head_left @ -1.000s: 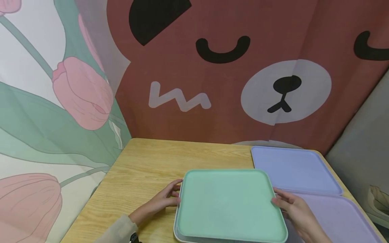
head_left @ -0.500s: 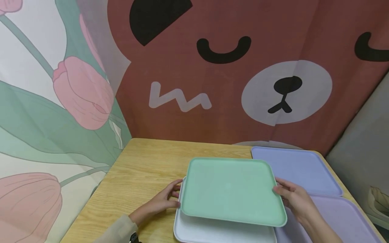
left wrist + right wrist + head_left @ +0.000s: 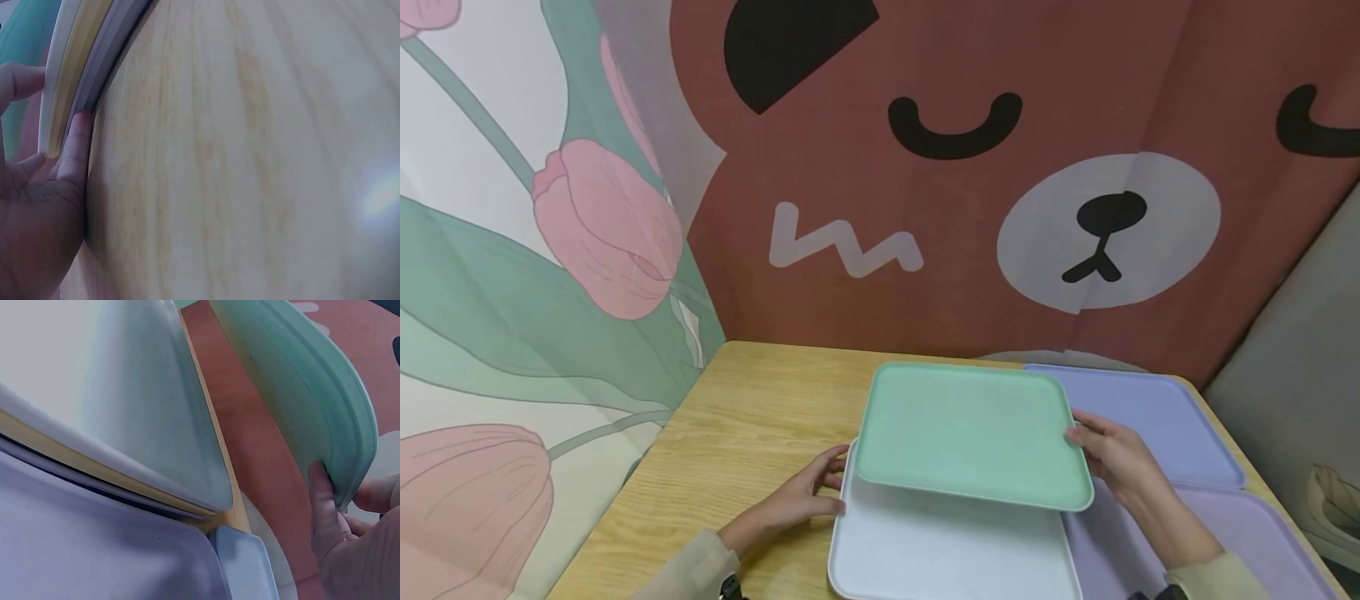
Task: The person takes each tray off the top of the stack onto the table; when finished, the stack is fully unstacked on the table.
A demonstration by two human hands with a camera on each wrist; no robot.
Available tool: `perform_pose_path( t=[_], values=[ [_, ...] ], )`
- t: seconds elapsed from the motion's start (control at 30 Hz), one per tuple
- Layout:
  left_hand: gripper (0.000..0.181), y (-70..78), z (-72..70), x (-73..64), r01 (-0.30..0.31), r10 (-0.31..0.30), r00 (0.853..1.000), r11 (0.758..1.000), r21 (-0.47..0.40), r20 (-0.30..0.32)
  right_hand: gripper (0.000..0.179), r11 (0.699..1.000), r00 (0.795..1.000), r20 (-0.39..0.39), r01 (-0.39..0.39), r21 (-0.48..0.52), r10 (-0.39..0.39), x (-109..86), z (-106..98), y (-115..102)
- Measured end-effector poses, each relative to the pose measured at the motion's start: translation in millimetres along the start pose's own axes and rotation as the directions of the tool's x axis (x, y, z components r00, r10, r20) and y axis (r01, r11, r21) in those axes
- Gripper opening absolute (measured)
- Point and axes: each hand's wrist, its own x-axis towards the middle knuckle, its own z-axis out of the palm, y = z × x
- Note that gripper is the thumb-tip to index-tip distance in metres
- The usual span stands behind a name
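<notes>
In the head view a mint-green tray is up off the stack, tilted, its right edge pinched by my right hand. The right wrist view shows the thumb on one face of the green tray and fingers on the other. Below it lies a white tray, top of a stack. Under the white one, the left wrist view shows a yellow tray edge and greyish-purple edges. My left hand grips the stack's left edge, with digits against the white rim and the lower edges.
A lilac tray lies right of the stack, partly behind my right forearm. Beyond it, a blue tray lies at the back right of the wooden table. A printed bear curtain hangs behind the table.
My right hand has lifted the green tray off the stack and moved it up and away, uncovering the white tray. The left hand has stayed at the stack's left edge.
</notes>
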Motion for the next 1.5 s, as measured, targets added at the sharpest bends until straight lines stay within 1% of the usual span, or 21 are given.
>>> perform_pose_path(
  t=[0.2,0.43,0.57,0.7,0.97,1.13,1.27,1.4,1.5],
  values=[
    [0.092,0.7,-0.8,-0.6,0.007,-0.007,1.0,1.0,-0.005,-0.002,0.072,1.0,1.0,0.005,-0.001,-0.012,0.001,17.7,0,-5],
    [0.09,-0.3,-2.1,0.0,-0.011,0.011,1.0,1.0,-0.015,0.01,0.072,0.999,1.0,-0.008,-0.01,0.034,0.01,37.8,2,-12],
    [0.09,-1.1,-2.5,0.3,-0.018,0.018,1.0,1.0,-0.016,0.015,0.072,0.999,1.0,-0.002,-0.011,0.033,0.011,48.7,2,-13],
    [0.091,-1.0,-2.8,0.7,-0.011,0.012,1.0,1.0,-0.017,0.02,0.07,0.999,1.0,0.006,-0.009,0.035,0.009,59.4,3,-13],
    [0.091,0.8,-3.4,1.1,0.002,-0.001,1.0,1.0,-0.012,0.023,0.068,0.997,1.0,-0.01,-0.017,0.069,0.018,79.5,5,-16],
    [0.09,1.6,-3.9,1.5,0.003,-0.002,1.0,1.0,-0.009,0.024,0.067,0.998,0.998,-0.029,-0.05,0.042,0.051,91.0,5,-17],
    [0.089,1.3,-3.5,1.7,0.0,0.0,1.0,1.0,-0.004,0.025,0.067,0.997,0.997,-0.043,-0.063,0.041,0.065,98.5,7,-16],
    [0.088,0.8,-2.8,1.8,0.004,-0.004,1.0,1.0,-0.008,0.026,0.066,0.997,0.996,-0.05,-0.067,0.035,0.068,104.2,9,-15],
    [0.088,0.6,-2.7,1.1,0.007,-0.007,1.0,1.0,-0.015,0.024,0.066,0.998,0.997,-0.043,-0.062,0.009,0.063,108.8,11,-14]
  ],
)
